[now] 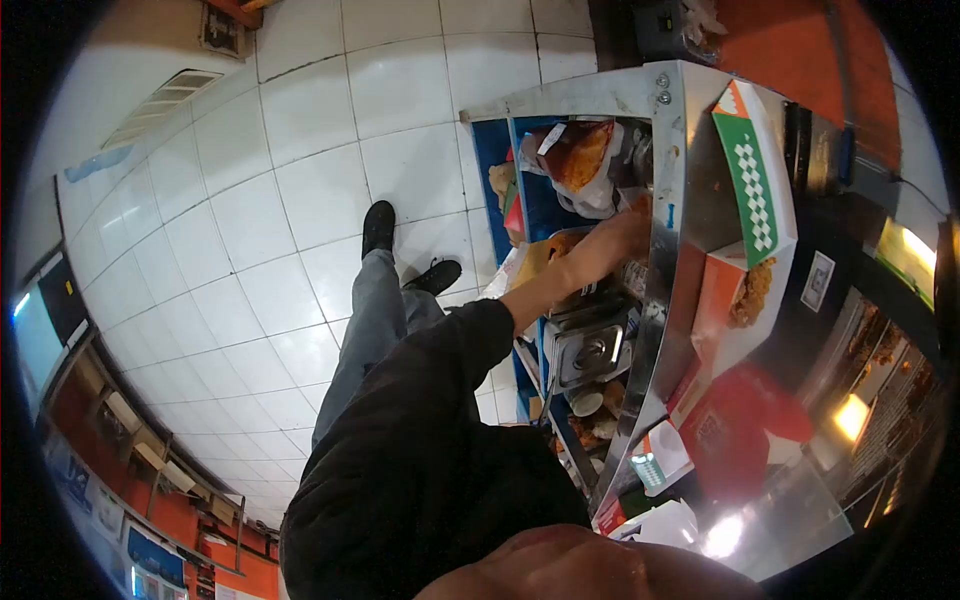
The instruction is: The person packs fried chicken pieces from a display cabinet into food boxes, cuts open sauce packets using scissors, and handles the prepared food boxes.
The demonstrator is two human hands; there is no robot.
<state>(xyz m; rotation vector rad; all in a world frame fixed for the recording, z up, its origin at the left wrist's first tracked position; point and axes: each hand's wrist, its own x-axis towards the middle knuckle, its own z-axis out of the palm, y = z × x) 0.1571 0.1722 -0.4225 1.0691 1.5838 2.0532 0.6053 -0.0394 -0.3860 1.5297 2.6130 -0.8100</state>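
Observation:
My left hand (pixel 622 238) reaches out of a black sleeve (pixel 400 430) into the blue shelving under a metal counter. Its fingers are blurred and partly hidden at the counter's edge, so what they touch does not show. Close above the hand lies a clear plastic bag (pixel 585 165) with something brown-orange in it. Below the wrist sits a metal lidded container (pixel 590 352). At the bottom edge, very near the camera, bare skin (pixel 590 565) shows, perhaps my right hand; no fingers can be made out.
A green-and-white checkered carton (pixel 750 185) and an orange-and-white box of fried food (pixel 750 295) stand on the metal counter (pixel 700 150). A red object (pixel 735 430) lies farther along. White floor tiles (pixel 250 270) stretch left. A lit food display (pixel 870 390) is at right.

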